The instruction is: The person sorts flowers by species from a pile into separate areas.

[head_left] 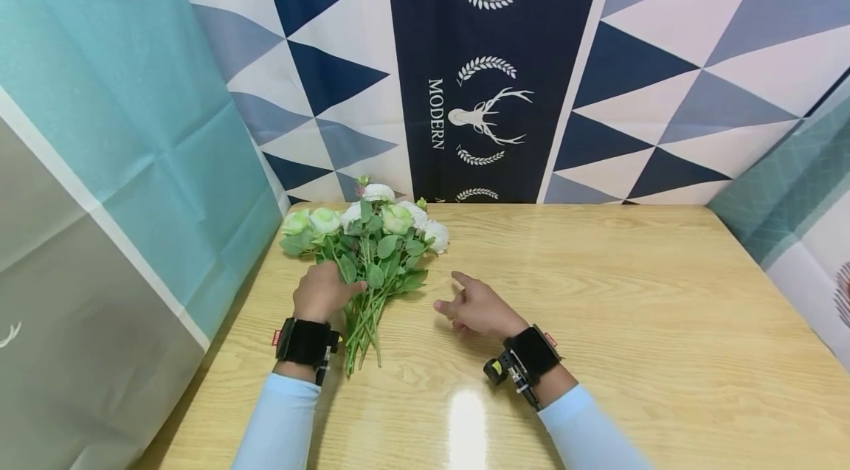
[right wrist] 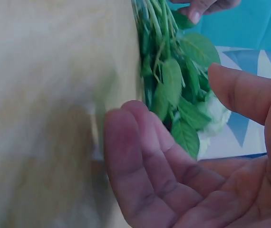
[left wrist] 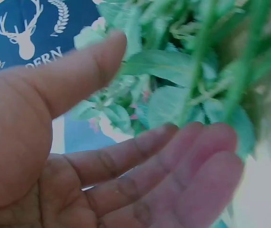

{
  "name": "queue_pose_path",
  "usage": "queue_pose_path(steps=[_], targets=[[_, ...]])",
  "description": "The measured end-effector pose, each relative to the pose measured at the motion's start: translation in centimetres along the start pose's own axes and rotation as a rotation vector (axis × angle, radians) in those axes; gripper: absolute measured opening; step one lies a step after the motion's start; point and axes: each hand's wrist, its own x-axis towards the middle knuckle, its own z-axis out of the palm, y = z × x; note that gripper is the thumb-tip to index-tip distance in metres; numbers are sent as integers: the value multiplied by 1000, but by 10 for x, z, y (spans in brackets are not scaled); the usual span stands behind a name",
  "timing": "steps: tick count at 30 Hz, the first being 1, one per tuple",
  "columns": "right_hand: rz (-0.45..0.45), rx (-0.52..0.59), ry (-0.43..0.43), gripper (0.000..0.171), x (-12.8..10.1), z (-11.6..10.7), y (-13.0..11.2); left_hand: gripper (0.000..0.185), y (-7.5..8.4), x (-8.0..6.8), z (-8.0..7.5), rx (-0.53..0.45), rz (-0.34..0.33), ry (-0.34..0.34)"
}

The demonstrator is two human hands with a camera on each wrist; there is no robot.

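On the table [head_left: 598, 322], the bouquet [head_left: 372, 249] lies flat with its white and pale green blooms toward the far wall and its stems pointing back at the person. Over the leafy middle of the stems rests the left hand [head_left: 323, 291], thumb reaching across the leaves; from the left wrist view its fingers [left wrist: 173, 166] look only loosely bent with the foliage just past their tips, so it seems to touch the stems rather than clasp them, though blur makes that hard to judge. Just right of the stems, apart from them, the right hand [head_left: 479, 308] hovers low over the bare wood, palm turned toward the flowers, fingers [right wrist: 140, 156] relaxed and spread, holding nothing. From the right wrist view the leaves [right wrist: 173, 90] sit just beyond those fingertips. Behind the blooms hangs a patterned cloth [head_left: 491, 71] with deer and triangles.
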Motion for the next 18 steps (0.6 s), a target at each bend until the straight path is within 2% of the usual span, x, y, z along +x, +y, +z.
queue_pose_path(steps=[5,11,16,18], targets=[[-62,-85,39,58,3,-14,-7,50,11,15,3,-10,88,97],[-80,-142,60,55,4,-26,-11,24,23,38,10,-22,118,178],[-163,-206,131,51,7,-30,-10,25,24,51,14,-41,130,228],[-216,-219,180,46,9,-30,-10,33,22,54,15,-45,112,227]])
